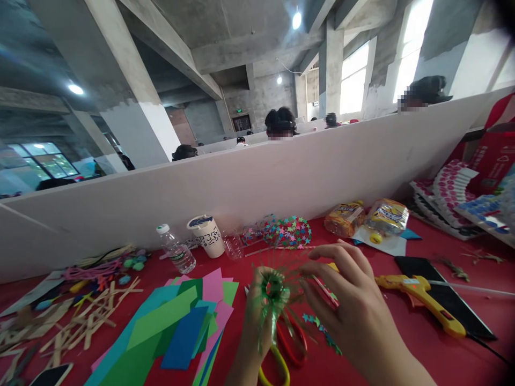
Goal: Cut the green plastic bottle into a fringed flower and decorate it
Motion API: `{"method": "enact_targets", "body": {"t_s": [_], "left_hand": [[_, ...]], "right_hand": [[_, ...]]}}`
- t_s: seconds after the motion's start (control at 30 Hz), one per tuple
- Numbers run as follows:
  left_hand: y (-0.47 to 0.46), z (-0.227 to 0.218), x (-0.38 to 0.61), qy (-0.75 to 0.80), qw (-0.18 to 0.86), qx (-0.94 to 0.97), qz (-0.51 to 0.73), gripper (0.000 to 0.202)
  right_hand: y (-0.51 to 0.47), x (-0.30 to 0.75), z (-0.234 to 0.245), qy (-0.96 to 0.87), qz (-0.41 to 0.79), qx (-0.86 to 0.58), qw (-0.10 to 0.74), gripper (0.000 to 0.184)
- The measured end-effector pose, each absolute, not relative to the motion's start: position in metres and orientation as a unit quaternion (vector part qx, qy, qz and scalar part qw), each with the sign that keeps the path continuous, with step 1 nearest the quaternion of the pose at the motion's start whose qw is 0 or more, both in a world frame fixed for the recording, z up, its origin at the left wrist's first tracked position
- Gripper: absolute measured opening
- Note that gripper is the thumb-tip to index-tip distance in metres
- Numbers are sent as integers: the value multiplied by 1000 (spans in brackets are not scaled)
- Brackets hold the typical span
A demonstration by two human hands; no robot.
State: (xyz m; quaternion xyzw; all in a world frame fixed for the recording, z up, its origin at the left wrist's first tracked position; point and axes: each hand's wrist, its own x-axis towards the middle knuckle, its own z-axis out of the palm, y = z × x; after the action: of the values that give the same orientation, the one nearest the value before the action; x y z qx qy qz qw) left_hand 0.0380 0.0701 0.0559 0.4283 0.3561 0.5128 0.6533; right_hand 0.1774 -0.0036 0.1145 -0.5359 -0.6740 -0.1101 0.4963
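Observation:
My left hand (254, 316) is closed round a green see-through plastic piece with a round opening and thin strips fanning out, like a fringed bottle end (277, 292). To its right, my right hand (354, 305) has its fingers bent and apart at the tips of the strips; whether it touches one is blurred. Below the plastic piece lie yellow-handled scissors (276, 367) and a red-handled pair (295, 343), partly hidden. Star-shaped sequins (322, 327) show between my hands on the red table (225, 370).
Coloured paper sheets (161, 327) and wooden sticks (88, 316) spread leftward. A water bottle (177, 252) and white cup (207, 236) stand by the partition (241, 182). A yellow glue gun (426, 300) with its cord lies right, near drink bottles (386, 217).

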Motion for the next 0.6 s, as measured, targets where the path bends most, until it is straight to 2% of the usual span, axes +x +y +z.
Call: {"method": "enact_targets", "body": {"t_s": [0.27, 0.43, 0.6], "left_hand": [[80, 52, 40, 365, 634, 382, 564, 24], [75, 51, 36, 320, 635, 434, 554, 22], [67, 55, 37, 301, 646, 456, 533, 20]], "right_hand": [[-3, 184, 116, -706, 7, -524, 477, 10], [-2, 189, 115, -705, 60, -519, 479, 16], [0, 187, 111, -717, 28, -525, 457, 12]]}}
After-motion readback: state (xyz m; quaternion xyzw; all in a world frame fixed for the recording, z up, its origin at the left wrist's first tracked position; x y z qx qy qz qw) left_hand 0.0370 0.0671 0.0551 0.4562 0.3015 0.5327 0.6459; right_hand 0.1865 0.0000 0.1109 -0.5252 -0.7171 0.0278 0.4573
